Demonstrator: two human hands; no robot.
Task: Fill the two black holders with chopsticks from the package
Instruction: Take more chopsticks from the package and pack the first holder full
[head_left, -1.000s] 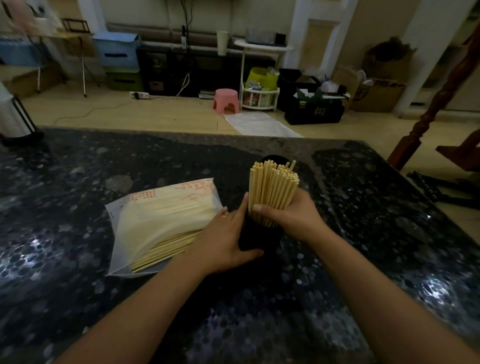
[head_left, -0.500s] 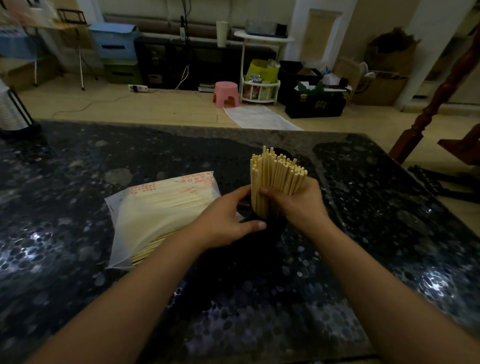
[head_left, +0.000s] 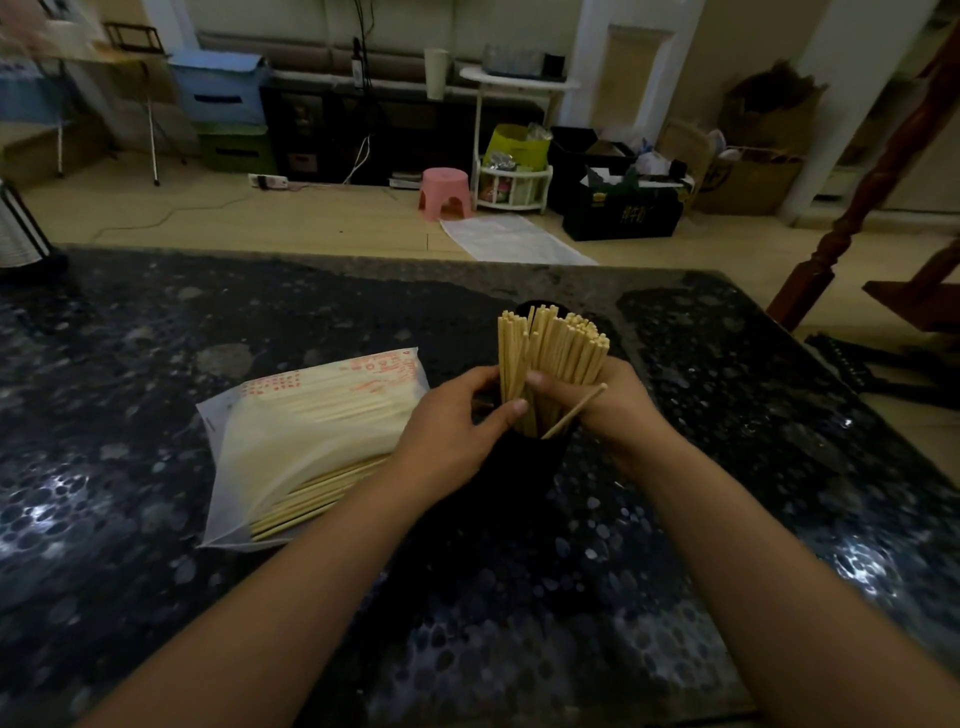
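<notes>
A black holder (head_left: 524, 467) stands upright on the dark table, mid-frame. A thick bundle of pale chopsticks (head_left: 550, 353) stands in it, tips fanned out above the rim. My right hand (head_left: 615, 410) grips the bundle from the right, thumb across its front. My left hand (head_left: 454, 423) holds the holder's top from the left, thumb against the sticks. One chopstick (head_left: 576, 410) leans out to the right over my right hand. A second dark rim (head_left: 522, 306) shows just behind the bundle. The translucent package (head_left: 311, 426) lies to the left, with more chopsticks (head_left: 322, 493) poking out of its near end.
The speckled black stone table (head_left: 156, 519) ends at a far edge near the wooden floor. A striped object with a black frame (head_left: 21, 234) stands at the far left corner. A carved wooden post (head_left: 831, 249) rises beyond the right corner.
The bundle has spread apart in the holder and one chopstick has tipped out to the right. My left hand rose from the holder's side to grip its top.
</notes>
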